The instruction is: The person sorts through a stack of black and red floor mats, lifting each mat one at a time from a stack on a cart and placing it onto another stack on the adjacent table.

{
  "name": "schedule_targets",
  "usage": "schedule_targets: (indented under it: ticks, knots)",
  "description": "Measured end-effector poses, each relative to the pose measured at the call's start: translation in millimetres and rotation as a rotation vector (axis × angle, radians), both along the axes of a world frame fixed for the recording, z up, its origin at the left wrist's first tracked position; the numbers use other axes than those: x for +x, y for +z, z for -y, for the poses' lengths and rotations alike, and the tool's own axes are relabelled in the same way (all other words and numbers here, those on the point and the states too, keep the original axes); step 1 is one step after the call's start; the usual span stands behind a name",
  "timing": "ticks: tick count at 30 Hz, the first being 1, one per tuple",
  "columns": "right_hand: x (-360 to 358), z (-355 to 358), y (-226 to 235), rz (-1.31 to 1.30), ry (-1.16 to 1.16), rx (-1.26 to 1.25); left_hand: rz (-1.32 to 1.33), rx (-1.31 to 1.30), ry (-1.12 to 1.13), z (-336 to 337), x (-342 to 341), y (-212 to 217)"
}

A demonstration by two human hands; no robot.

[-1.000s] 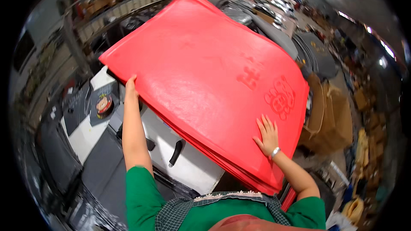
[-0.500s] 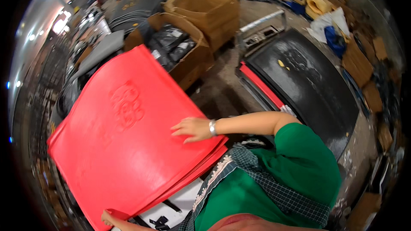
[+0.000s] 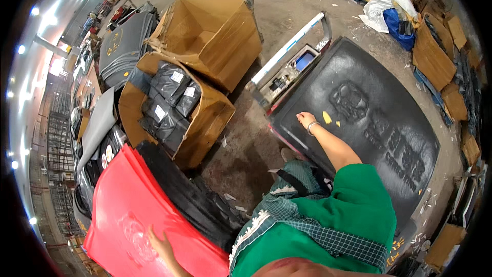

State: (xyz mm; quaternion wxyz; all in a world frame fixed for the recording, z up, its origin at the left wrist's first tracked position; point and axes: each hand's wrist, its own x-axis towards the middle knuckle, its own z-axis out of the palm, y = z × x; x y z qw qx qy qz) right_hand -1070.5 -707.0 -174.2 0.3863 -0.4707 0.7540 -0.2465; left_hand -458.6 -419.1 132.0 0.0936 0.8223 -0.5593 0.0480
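Note:
Over a stack of red embossed mats [image 3: 169, 205] at the lower left, my left hand [image 3: 162, 246] is open with its fingers apart, on or just above the top sheet. To the right stands a stack of glossy black mats [image 3: 353, 87] with raised figures and lettering. My right hand [image 3: 306, 120], a silver bracelet at its wrist, is over the near left part of the top black mat. Its fingers are curled together; what they hold, if anything, is hidden. Small yellow scraps [image 3: 327, 118] lie on the black mat beside that hand.
An open carton [image 3: 205, 138] with dark wrapped packages and a larger carton [image 3: 241, 41] stand ahead. A metal cart handle [image 3: 287, 46] rises behind the black stack. Grey mats [image 3: 128, 41] lie far left. A white sack [image 3: 392, 5] and flattened cardboard [image 3: 433, 59] line the right side.
My right hand has left the red mats and moved right, over the black stack. My left hand has gone from the red stack's near edge onto its top. The view has turned right.

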Motion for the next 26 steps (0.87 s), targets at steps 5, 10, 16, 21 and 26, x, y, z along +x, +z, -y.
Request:
schedule_targets:
  ticks: [5,10,16,21,26]
  knots:
    - [-68.3,124.3,9.8,-0.224,-0.303,-0.154,-0.369,0.141,-0.022,81.4,-151.9,-6.9]
    - [-82.7,228.9,16.1,-0.653,0.014,-0.414,-1.198,0.216,0.371,44.4,-195.2,-110.1]
    - [-114.9,265.2,-13.9,-0.673,0.488,0.023,-0.978,0.459,0.058,115.2,-247.8,-106.8]
    - [-117.0,273.6,-7.9,-0.979,0.826,-0.139,-0.785,0.437,0.146,129.4,-264.1,-64.0]
    - [-138.1,289.8,-0.3,-0.986,0.810,-0.237,-0.792,0.445,0.158,126.9,-285.0,-54.2]
